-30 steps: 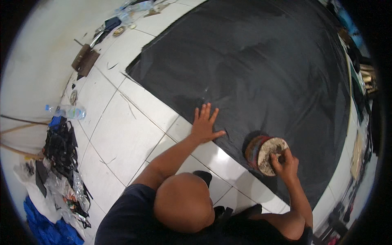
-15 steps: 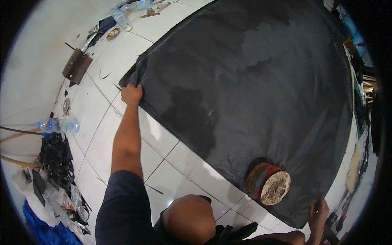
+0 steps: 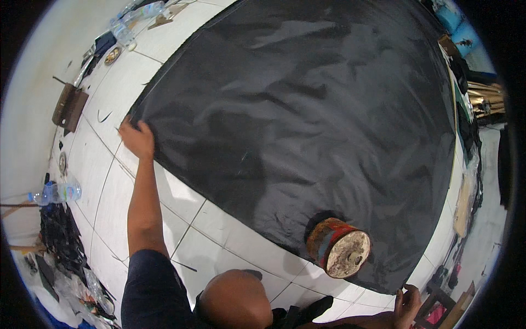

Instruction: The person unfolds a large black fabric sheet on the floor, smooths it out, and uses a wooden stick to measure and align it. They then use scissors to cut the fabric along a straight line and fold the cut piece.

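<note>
A large black fabric sheet point(image 3: 307, 137) lies spread over the floor, rippled across its middle. At its left near corner is my left hand point(image 3: 137, 140), thumb apart from the fingers, fingertips against the edge and slightly blurred. Low on the right, my right hand point(image 3: 407, 307) has its fingers bent together at the sheet's near right corner; the exact pinch is small in view. A round weight like a filled tin point(image 3: 348, 253), with red-orange sides and a pale, rough top, rests on the near edge of the fabric, between my hands.
White floor tiles point(image 3: 219, 257) show along the near and left sides. By the left wall are a plastic bottle point(image 3: 57, 193), black scraps point(image 3: 63, 230), a brown metal piece point(image 3: 70, 108) and more bottles point(image 3: 123, 33). Sticks point(image 3: 485, 98) lie at the right. My knee point(image 3: 235, 301) is at the bottom.
The view has shifted, so the scene sits further left. My left thumb and fingers have parted at the corner. My right hand has come to the near right corner. Ripples now cross the fabric.
</note>
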{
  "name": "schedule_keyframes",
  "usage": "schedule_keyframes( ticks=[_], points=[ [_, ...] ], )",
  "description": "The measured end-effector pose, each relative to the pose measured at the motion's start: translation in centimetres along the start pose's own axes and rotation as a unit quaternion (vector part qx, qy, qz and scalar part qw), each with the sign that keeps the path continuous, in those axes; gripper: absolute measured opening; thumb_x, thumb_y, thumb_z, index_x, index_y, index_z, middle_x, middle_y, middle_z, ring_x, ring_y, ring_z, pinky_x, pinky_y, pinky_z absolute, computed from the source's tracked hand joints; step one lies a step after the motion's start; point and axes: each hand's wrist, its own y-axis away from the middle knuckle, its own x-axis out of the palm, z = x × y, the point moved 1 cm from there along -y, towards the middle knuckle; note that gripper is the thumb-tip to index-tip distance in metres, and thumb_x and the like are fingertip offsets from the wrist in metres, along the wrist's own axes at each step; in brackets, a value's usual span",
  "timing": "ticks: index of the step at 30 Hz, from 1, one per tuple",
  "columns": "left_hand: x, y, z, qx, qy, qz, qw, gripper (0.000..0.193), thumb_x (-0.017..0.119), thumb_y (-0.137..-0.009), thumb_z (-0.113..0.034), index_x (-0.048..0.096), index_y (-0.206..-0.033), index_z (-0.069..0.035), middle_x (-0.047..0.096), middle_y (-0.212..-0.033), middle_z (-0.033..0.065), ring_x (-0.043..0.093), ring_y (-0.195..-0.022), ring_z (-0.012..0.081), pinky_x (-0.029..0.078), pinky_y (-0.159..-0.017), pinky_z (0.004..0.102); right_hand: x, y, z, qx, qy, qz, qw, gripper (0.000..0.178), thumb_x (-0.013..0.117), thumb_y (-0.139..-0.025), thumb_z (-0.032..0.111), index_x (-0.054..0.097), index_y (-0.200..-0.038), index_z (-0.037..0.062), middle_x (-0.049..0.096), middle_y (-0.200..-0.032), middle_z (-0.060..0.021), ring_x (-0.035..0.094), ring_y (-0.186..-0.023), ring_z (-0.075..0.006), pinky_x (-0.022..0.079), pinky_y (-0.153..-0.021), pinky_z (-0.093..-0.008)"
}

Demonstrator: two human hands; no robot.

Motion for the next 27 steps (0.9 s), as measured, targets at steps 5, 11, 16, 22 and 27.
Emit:
schedule_keyframes(
  ticks=[5,11,16,22,27],
  points=[
    [2.0,1.8,-2.6,0.037,-0.168,0.207,0.963,0.084,0.039,-0.091,-0.067,0.025,-0.152,-0.011,0.017,-0.156,0.0259,0.017,-0.144,0.0417,0.014,-0.117,0.0501,0.5,-0.6,-0.2,-0.014,-0.024,-0.016,0.999,0.017,0.067,-0.087,0.007,0.063,-0.101,-0.0018,0.062,-0.075,-0.0128,0.059,-0.066,-0.0221,0.048,-0.061,-0.0346],
    [2.6,0.9,-2.5,-0.066,-0.191,0.280,0.938,0.096,0.031,-0.084,-0.081,0.019,-0.154,-0.018,0.011,-0.158,0.0247,0.010,-0.147,0.0401,0.007,-0.117,0.0526,1.6,0.9,-2.4,0.139,-0.155,-0.002,0.978,0.013,0.064,-0.088,0.006,0.058,-0.086,-0.0051,0.056,-0.072,-0.0110,0.051,-0.065,-0.0142,0.041,-0.060,-0.0287],
    [1.5,-2.0,-2.8,-0.114,-0.212,0.195,0.951,0.089,0.033,-0.087,-0.076,0.029,-0.151,-0.013,0.022,-0.155,0.0239,0.020,-0.143,0.0405,0.014,-0.115,0.0563,-0.2,-0.4,-0.7,0.190,-0.136,0.036,0.972,0.016,0.063,-0.088,0.008,0.057,-0.083,-0.0057,0.055,-0.070,-0.0109,0.053,-0.067,-0.0148,0.041,-0.061,-0.0296],
    [-11.9,8.7,-16.3,0.050,0.285,0.212,0.934,0.055,0.042,-0.102,-0.036,0.042,-0.141,0.003,0.045,-0.143,0.0193,0.041,-0.134,0.0312,0.028,-0.113,0.0417,-2.2,-1.2,-0.5,0.095,-0.181,0.135,0.970,0.024,0.076,-0.079,0.025,0.068,-0.086,0.0033,0.065,-0.074,-0.0141,0.066,-0.069,-0.0319,0.051,-0.061,-0.0397],
    [-32.0,17.9,-16.5,-0.420,0.437,0.466,0.644,0.040,0.050,-0.098,-0.044,0.059,-0.128,-0.019,0.058,-0.123,0.0172,0.057,-0.109,0.0284,0.036,-0.106,0.0456,-2.5,-3.2,-4.3,-0.029,-0.225,0.273,0.935,0.058,0.057,-0.085,0.061,0.062,-0.109,0.0081,0.068,-0.097,-0.0191,0.065,-0.092,-0.0406,0.050,-0.078,-0.0501]
  ],
)
